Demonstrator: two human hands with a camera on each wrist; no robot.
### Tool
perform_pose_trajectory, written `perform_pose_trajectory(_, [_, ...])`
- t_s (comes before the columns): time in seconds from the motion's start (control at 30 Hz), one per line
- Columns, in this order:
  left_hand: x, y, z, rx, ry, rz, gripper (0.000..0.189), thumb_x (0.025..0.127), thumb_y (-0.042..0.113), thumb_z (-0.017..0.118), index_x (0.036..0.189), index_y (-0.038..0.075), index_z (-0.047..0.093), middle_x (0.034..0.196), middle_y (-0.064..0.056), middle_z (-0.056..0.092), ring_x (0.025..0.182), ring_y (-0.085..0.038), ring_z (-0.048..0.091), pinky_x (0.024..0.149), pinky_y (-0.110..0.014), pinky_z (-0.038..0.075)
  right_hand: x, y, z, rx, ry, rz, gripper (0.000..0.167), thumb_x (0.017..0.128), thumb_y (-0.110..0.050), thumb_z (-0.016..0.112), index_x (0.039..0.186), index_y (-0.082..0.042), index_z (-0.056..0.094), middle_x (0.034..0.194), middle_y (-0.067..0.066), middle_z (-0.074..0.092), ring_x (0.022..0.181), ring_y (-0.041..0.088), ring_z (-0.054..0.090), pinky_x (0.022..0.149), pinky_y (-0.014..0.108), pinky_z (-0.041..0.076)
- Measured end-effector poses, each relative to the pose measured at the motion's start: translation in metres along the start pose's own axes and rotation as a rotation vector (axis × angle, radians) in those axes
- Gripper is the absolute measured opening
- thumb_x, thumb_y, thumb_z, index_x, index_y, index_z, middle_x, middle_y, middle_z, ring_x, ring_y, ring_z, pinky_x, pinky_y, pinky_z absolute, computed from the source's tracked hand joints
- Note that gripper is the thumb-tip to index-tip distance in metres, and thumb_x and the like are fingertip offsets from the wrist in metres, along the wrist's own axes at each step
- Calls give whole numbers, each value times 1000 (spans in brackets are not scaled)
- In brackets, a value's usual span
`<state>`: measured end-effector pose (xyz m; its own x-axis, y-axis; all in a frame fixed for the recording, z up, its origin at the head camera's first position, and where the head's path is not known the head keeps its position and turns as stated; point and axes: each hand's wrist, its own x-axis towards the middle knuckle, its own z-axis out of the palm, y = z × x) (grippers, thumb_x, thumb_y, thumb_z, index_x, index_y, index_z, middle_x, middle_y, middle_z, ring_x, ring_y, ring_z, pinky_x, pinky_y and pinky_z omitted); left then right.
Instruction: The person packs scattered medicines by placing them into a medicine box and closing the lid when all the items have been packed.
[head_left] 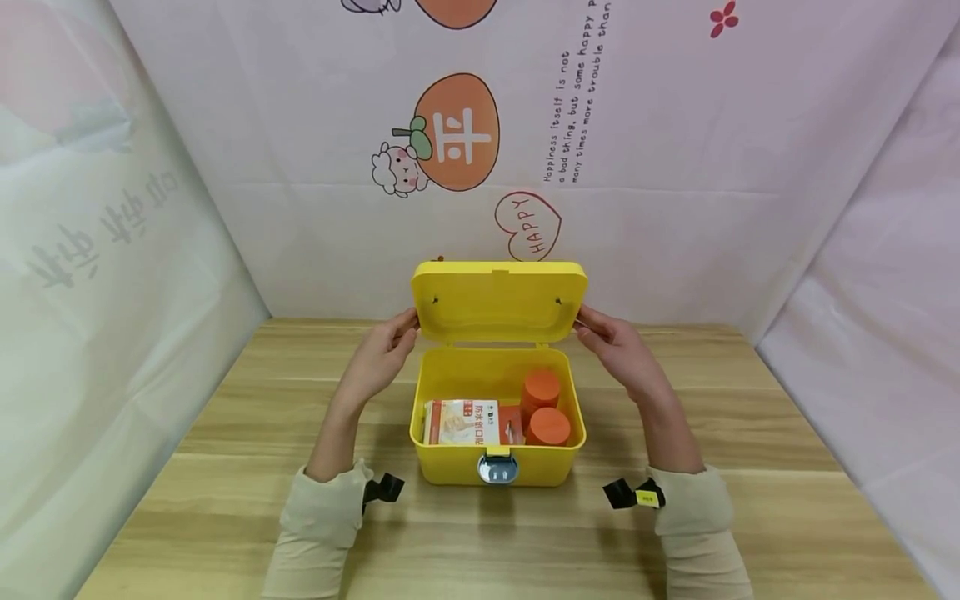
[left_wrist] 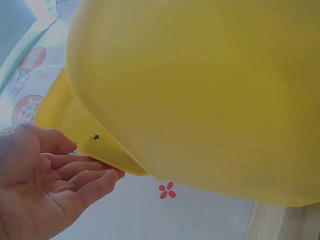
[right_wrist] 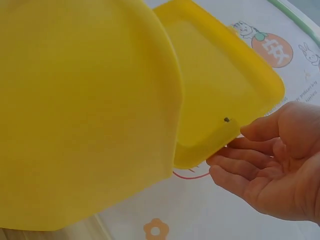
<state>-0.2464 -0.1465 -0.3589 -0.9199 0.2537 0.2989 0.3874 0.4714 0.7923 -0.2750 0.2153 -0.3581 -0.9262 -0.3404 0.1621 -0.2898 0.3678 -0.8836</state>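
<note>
A yellow plastic box (head_left: 450,465) stands on the table with its hinged lid (head_left: 498,307) raised. My left hand (head_left: 381,357) holds the lid's left side edge, the thumb in front and the fingers partly behind it. On the opposite edge, my right hand (head_left: 619,354) holds the lid the same way, thumb tip at the rim in the right wrist view. Inside the box lie a white and orange carton of adhesive bandages (head_left: 461,422) and two round orange-topped containers (head_left: 549,427), whose lower parts are hidden. A grey latch (head_left: 498,469) hangs at the box front.
The wood-grain table (head_left: 247,433) extends around the box on both sides and in front. Behind it hangs a white printed cloth (head_left: 645,233), with pale cloth walls at left and right. Black straps (head_left: 384,488) are on both wrists.
</note>
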Motion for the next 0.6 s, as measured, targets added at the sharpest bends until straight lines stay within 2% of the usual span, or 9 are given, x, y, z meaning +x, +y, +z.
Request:
perform_pose_trajectory(0.17, [-2,0,-2,44,4,37,47,108,20,42,148,-4,41,147,-24,51,134,-36,53,107,-50,47,-3,2,-4,6,-1,-16,49,107,-22,46,152,-5,40,151,18,48,140,36,46,113,50,40])
perform_pose_trajectory(0.4, [-4,3,-6,26,-9,39,43,107,16,43,145,-5,46,140,-25,57,128,-36,58,103,-48,51,-6,3,-9,6,-14,-33,47,106,-21,49,148,-1,46,146,21,53,136,38,50,108,46,44])
perform_pose_trajectory(0.5, [-5,4,-7,42,-11,35,41,106,15,45,143,-4,50,138,-24,59,127,-36,59,102,-48,52,-6,4,-11,-14,-10,-26,44,105,-21,52,145,-2,51,142,19,57,132,35,54,107,44,47])
perform_pose_trajectory(0.6, [-5,5,-9,65,-11,31,37,106,14,47,138,-2,57,133,-24,63,123,-36,62,100,-50,53,-6,5,-13,-34,-6,-16,41,104,-22,54,140,-2,57,136,19,62,123,26,60,104,37,51])
